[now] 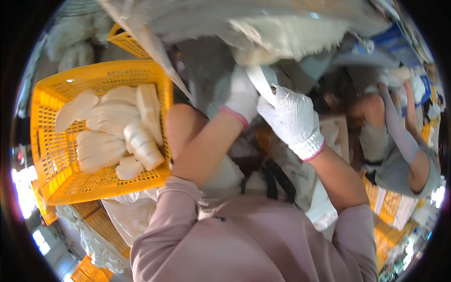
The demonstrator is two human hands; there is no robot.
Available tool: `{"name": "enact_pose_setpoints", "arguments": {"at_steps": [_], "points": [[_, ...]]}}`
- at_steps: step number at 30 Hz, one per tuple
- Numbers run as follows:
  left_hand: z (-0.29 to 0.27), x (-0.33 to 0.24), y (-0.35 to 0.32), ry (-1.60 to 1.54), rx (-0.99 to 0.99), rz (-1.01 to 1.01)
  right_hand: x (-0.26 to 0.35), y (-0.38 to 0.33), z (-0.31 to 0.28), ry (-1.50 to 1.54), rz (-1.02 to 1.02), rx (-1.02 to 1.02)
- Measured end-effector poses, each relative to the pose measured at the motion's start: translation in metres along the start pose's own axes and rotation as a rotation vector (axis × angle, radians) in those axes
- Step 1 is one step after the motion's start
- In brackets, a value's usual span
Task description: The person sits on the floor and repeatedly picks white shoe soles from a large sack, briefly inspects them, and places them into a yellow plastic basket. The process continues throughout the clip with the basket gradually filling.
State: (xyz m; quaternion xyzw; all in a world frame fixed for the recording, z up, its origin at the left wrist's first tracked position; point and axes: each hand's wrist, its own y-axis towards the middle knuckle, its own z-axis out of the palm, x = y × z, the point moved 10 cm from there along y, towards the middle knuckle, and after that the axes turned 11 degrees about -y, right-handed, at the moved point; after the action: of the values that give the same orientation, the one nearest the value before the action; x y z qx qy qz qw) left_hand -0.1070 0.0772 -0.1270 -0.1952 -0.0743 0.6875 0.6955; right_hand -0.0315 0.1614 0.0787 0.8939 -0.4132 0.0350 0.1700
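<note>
A white knitted glove with a pink cuff covers each of my hands. My right hand (291,115) is closed around a narrow, pale, blade-like strip (261,84), which slants up and left from its fingers. My left hand (244,91), blurred, is raised just beyond the strip. It grips a cream-coloured piece (256,56) in front of a grey surface; its fingertips are hidden. On my left, a yellow plastic basket (51,181) holds several cream, rounded, ribbed pieces (112,115).
A large grey sheet-like mass (197,19) with a rough, pale edge (300,37) hangs ahead. At the right sits another person in grey shorts (399,167). Another yellow crate (127,42) is behind the basket, and an ornate white moulding (96,244) stands at lower left.
</note>
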Motion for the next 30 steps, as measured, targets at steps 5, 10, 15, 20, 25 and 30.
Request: {"name": "enact_pose_setpoints", "arguments": {"at_steps": [5, 10, 15, 20, 25, 30], "points": [[0.014, -0.007, -0.021, 0.287, 0.141, 0.039, -0.009, 0.008, 0.014, -0.084, 0.051, -0.098], [0.034, -0.013, -0.018, 0.274, 0.218, 0.07, -0.008, 0.033, 0.012, 0.204, 0.033, -0.091], [-0.012, 0.026, -0.01, -0.068, -0.143, -0.263, 0.013, -0.012, 0.013, 0.411, 0.021, 0.323], [0.029, -0.001, -0.005, -0.12, 0.196, -0.014, 0.009, 0.021, 0.044, 1.003, 0.349, 0.535], [0.022, 0.034, -0.043, -0.227, 0.083, -0.176, 0.022, -0.052, -0.005, 0.335, 0.275, 0.215], [0.037, 0.047, -0.049, -0.301, 0.184, -0.277, 0.008, -0.068, -0.01, 0.119, 0.272, 0.021]]}}
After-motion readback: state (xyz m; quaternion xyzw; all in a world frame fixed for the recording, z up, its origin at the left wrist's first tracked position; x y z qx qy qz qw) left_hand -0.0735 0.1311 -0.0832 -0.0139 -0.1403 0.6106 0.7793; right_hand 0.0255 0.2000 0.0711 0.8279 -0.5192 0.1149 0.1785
